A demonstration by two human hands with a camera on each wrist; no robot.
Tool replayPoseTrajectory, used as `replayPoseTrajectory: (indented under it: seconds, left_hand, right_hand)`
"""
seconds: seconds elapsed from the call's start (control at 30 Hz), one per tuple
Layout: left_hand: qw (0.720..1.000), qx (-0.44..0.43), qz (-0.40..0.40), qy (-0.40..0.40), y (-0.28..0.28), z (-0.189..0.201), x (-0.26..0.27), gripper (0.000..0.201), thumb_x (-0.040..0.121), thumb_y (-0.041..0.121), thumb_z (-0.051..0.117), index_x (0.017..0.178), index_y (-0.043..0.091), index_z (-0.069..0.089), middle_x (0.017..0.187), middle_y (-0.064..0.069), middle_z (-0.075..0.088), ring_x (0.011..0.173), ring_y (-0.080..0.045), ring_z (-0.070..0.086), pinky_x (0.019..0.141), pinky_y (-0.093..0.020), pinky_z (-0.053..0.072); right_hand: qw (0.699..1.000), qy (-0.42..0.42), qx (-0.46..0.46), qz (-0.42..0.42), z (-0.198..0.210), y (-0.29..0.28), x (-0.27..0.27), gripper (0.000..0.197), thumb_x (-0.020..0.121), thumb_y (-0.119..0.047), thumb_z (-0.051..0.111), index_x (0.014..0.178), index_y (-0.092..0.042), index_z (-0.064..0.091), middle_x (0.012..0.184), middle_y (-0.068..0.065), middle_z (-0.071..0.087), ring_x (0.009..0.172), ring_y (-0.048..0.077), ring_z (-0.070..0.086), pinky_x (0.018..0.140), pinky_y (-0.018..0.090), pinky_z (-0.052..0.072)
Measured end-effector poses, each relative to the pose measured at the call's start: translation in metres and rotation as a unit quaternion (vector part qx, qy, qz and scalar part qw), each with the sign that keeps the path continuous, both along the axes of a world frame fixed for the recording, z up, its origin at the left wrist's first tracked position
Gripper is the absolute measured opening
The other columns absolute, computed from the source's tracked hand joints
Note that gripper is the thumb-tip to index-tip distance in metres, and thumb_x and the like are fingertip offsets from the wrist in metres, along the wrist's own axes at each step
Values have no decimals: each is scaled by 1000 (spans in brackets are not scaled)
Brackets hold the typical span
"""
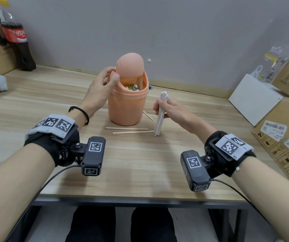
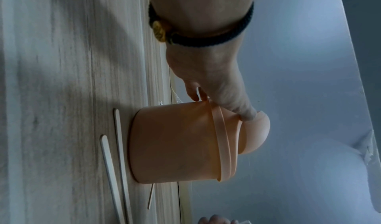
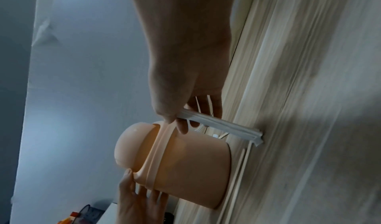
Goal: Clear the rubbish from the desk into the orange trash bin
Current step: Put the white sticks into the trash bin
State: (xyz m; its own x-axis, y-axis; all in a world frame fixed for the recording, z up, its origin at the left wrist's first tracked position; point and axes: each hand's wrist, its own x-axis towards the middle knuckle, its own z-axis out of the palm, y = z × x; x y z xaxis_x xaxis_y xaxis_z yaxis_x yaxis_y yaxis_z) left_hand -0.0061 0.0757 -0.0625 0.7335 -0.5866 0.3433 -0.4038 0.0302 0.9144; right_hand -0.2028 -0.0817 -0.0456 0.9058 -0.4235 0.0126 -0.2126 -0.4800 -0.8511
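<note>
From the head view, the left hand (image 1: 103,82) pinches the rim of the orange bin (image 1: 128,102), its swing lid (image 1: 129,67) tipped open; the right hand (image 1: 168,109) pinches a white wrapper (image 1: 160,117) just beside it.

The left wrist view shows two sticks (image 2: 119,159) on the worktop (image 2: 62,97) against the bin's base.

In the right wrist view the wrapper's lower end touches the worktop. Long and limp, it may snag the lid or a stick already poking from the bin.

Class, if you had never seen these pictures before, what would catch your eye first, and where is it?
The orange bin stands mid-desk, its lid tipped open by the left hand gripping its rim. Just right of it, the right hand holds a white wrapper upright. Two wooden sticks lie in front of the bin.
</note>
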Motion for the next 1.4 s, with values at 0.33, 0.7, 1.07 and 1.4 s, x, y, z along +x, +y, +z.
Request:
replayPoseTrajectory:
  seconds: [0.33,0.7,1.07,1.4]
  left_hand:
    - [1000,-3,4,-2,-1,0,-2,28,95,50,50,122,43,55,118,14,63,114,-4,57,95,-22,42]
    - [1000,-4,0,10,0,3,-5,15,95,48,51,108,55,54,112,17,63,112,-7,58,97,-24,43]
    - [1000,-3,-5,13,2,4,-5,23,99,44,51,122,45,52,124,12,62,116,-1,55,93,-16,40]
    - [1000,14,-13,2,3,5,0,25,95,49,54,120,50,52,125,12,64,120,-3,56,95,-20,42]
  right_hand:
    - [989,23,-146,-23,1,-11,-11,44,104,-34,32,82,-13,63,60,0,46,54,12,44,58,26,38]
    - [968,-211,-115,-68,74,2,11,45,104,-28,38,69,-15,63,56,3,50,46,9,48,48,19,40]
    - [960,-234,-133,-77,77,13,54,35,103,-28,43,80,-12,64,53,8,61,43,12,59,46,22,48]
    - [947,-53,-290,-128,52,-3,81,38,99,-37,42,70,-13,48,65,7,57,60,27,58,49,34,43]
